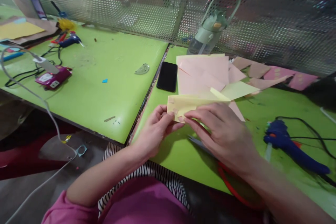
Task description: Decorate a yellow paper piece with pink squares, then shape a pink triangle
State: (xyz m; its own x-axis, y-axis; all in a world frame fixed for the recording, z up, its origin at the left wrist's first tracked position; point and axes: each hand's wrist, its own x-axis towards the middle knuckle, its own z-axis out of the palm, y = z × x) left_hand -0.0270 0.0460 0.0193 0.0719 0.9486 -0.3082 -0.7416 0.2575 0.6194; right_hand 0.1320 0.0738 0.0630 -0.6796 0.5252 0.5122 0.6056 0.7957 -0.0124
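A strip of yellow paper point(183, 102) with small pinkish pieces on it is held up just above the green table. Its left end is pinched between the thumb and fingers of my left hand point(154, 129). My right hand point(223, 131) has its thumb and index finger closed at the strip's lower edge, on a small pinkish paper piece point(180, 118). Under my right hand lie scissors with red handles point(228, 178), partly hidden by the hand and forearm. Pink paper sheets point(202, 71) are stacked just behind the strip.
A black phone point(167, 76) and a green-lidded water bottle point(210, 31) stand near the papers. To the right lies a blue glue gun point(296, 147) with its cord. A purple power socket point(54, 77) and another glue gun point(69, 40) are at left. A perforated metal screen point(147, 7) borders the back.
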